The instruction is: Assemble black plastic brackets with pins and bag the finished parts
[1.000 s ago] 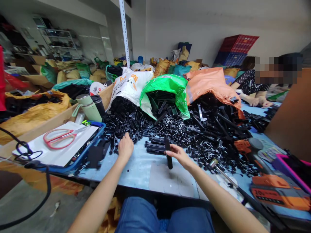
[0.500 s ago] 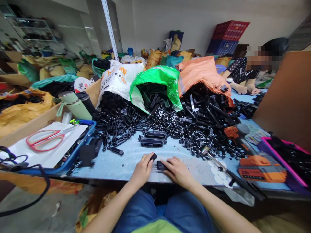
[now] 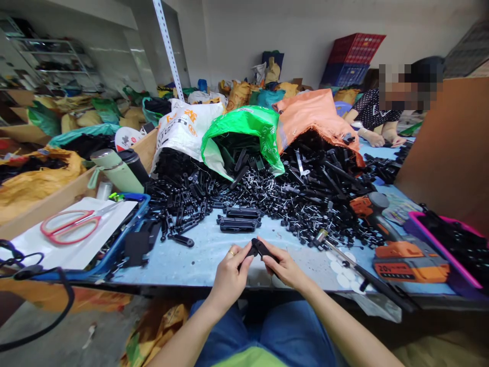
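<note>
My left hand pinches a small black part between thumb and fingers. Gripped in my right hand is a longer black piece, slanting down to the right. The two pieces meet at their upper ends, just above the table's front edge. Beyond them, black assembled bars lie side by side on the blue table. Behind the bars spreads a heap of black parts with silver bolts.
White, green and orange sacks spill black parts. A blue tray with red-handled scissors stands left. A socket tool, cordless driver and pink-rimmed bin are right. A person works at the far right.
My hands have come together and lifted slightly. The two black pieces, apart before, now touch, and the right one is tilted. The view has shifted slightly.
</note>
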`<state>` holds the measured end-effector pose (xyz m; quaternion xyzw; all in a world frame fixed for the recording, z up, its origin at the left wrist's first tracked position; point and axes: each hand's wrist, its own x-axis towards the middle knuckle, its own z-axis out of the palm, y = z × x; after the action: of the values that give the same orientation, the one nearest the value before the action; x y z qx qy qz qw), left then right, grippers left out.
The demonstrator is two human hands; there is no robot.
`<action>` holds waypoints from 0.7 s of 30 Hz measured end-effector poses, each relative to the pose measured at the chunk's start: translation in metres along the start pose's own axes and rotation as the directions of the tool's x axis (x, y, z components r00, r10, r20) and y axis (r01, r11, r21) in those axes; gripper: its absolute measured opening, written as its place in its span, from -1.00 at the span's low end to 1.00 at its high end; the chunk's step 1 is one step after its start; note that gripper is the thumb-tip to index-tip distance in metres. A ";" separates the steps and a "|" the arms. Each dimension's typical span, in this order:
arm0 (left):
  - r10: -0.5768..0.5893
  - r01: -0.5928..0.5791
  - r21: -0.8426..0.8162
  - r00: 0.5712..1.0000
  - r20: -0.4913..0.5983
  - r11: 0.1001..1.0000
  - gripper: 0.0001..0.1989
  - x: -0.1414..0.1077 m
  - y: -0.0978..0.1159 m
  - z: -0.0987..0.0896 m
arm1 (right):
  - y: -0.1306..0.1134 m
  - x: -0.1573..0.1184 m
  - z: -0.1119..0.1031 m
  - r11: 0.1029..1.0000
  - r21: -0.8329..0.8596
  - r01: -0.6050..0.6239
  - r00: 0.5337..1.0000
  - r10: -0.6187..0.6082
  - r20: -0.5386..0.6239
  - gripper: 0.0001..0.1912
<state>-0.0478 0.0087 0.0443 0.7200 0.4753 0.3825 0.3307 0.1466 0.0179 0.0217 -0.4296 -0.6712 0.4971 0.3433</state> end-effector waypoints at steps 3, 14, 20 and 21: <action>0.025 -0.027 0.037 0.998 0.054 0.999 -0.64 0.003 -0.001 -0.005 | -0.007 0.000 -0.012 0.985 -0.160 0.069 0.997 -0.064 0.035 -0.48; 0.134 -0.183 -0.095 0.913 -0.384 0.978 -0.64 0.011 0.012 0.026 | -0.019 0.002 0.038 0.992 -0.040 0.116 0.958 -0.122 -0.260 -0.45; 0.100 -0.119 -0.064 0.964 -0.247 0.991 -0.65 0.015 -0.006 0.017 | -0.006 0.006 0.045 0.997 0.013 0.076 0.973 -0.071 -0.220 -0.41; 0.045 -0.055 -0.035 0.967 -0.251 0.998 -0.65 0.013 -0.011 0.019 | -0.004 0.009 0.041 0.998 -0.022 0.060 0.986 -0.062 -0.155 -0.41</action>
<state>-0.0328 0.0224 0.0292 0.6706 0.4867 0.4884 0.2736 0.1058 0.0106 0.0146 -0.4491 -0.6596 0.4456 0.4058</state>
